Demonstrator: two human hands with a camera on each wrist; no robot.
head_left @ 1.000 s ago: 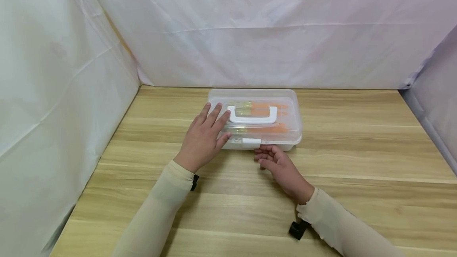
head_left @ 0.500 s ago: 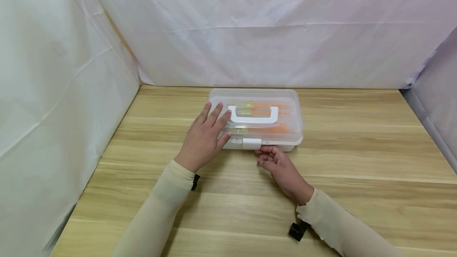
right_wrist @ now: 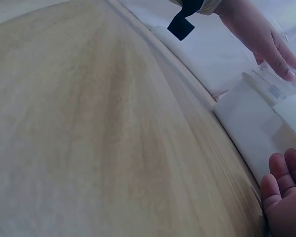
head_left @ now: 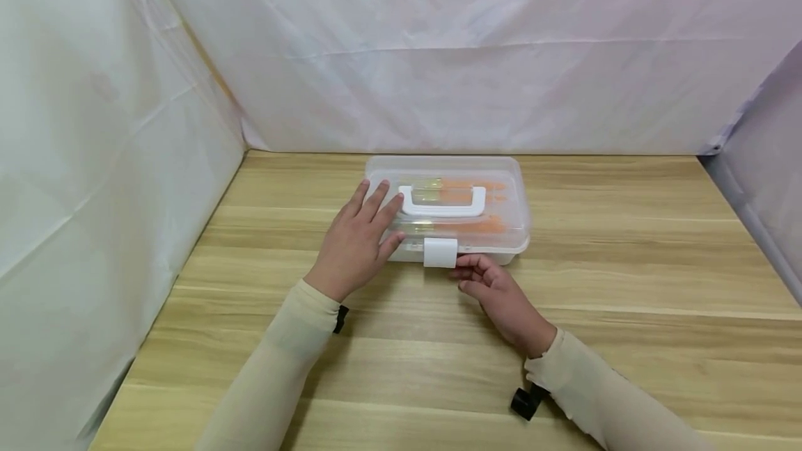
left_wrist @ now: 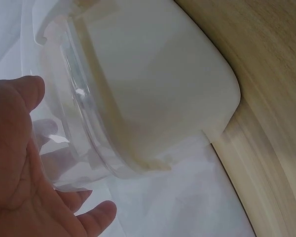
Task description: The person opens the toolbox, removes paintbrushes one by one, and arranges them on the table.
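A clear-lidded storage box (head_left: 510,190) with a white body sits near the back of the table. Through its lid show several long items (head_left: 470,227), orange at one end and yellowish at the other; their kind is unclear. A white carry handle (head_left: 443,211) lies on the lid, and a white latch (head_left: 441,253) sticks out at the front. My left hand (head_left: 356,246) rests on the lid's left part with its fingers spread. At the latch's lower right edge, the fingertips of my right hand (head_left: 504,305) touch it, fingers loosely bent.
The wood-grain table (head_left: 639,263) extends around the box. White cloth walls (head_left: 489,89) stand behind it and on both sides. Each wrist carries a black camera mount, the right one (head_left: 525,404) hanging close above the tabletop.
The latch has swung outward and up from the box's front, showing more of its face. My right hand has shifted slightly to the right; the left hand stays on the lid.
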